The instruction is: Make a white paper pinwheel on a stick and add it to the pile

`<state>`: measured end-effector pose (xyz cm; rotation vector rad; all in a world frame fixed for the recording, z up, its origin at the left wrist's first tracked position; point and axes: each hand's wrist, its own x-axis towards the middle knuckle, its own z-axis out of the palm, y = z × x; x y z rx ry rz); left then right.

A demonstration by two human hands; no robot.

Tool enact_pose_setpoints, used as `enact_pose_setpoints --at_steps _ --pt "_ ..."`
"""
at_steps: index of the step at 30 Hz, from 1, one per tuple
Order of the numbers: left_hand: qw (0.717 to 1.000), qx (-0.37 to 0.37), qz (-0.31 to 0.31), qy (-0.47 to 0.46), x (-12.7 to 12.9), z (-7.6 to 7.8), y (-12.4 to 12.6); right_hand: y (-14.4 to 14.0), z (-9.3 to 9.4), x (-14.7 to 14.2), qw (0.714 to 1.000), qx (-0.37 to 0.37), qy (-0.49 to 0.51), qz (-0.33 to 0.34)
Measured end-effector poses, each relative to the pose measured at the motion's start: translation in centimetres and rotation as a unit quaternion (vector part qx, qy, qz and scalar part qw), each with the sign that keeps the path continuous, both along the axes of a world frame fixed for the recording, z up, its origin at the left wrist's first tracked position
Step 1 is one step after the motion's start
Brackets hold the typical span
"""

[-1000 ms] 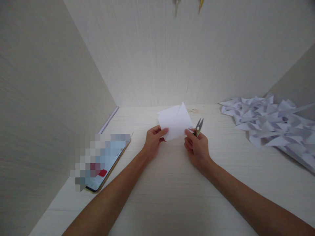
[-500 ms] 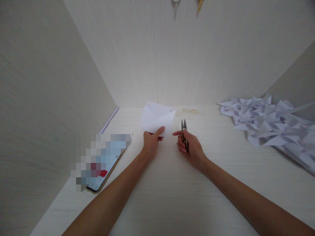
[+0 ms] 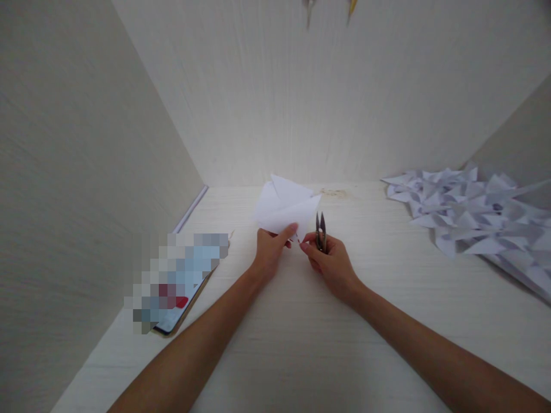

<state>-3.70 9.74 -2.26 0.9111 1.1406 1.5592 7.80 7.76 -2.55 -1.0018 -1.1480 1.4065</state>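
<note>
My left hand [image 3: 270, 252] pinches the lower edge of a folded white paper [image 3: 286, 209], held up just above the pale table [image 3: 301, 332]. My right hand [image 3: 329, 261] grips small metal snips [image 3: 321, 231], their blades pointing up and away from me. The thumb and forefinger of my right hand also touch the paper's lower corner, right beside my left thumb. Both hands meet near the middle of the table, towards the back wall.
A phone [image 3: 178, 281] with a lit screen lies at the left, near the side wall. A heap of cut white paper triangles [image 3: 473, 221] covers the right back corner. Two small tools hang on the back wall [image 3: 329, 7] at the top edge.
My right hand let go of the paper, swung the snips upright, then came back to the paper's lower corner. My left hand turned the paper and shifted it slightly left.
</note>
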Motion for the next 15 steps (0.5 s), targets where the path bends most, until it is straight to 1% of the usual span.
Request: enact_pose_setpoints --at_steps 3,6,11,15 --pt "0.999 0.006 -0.002 0.050 0.06 0.02 -0.18 0.04 0.05 -0.04 1.000 -0.010 0.024 -0.016" --pt "0.996 0.005 -0.006 0.091 0.15 0.24 -0.48 0.08 -0.08 -0.03 1.000 0.001 0.020 -0.021" --pt "0.994 0.011 -0.013 0.106 0.31 0.70 -0.83 0.10 -0.38 0.05 0.999 0.017 -0.008 -0.033" --pt "0.993 0.013 -0.013 0.113 0.37 0.72 -0.79 0.12 -0.37 0.01 0.998 0.019 -0.024 -0.052"
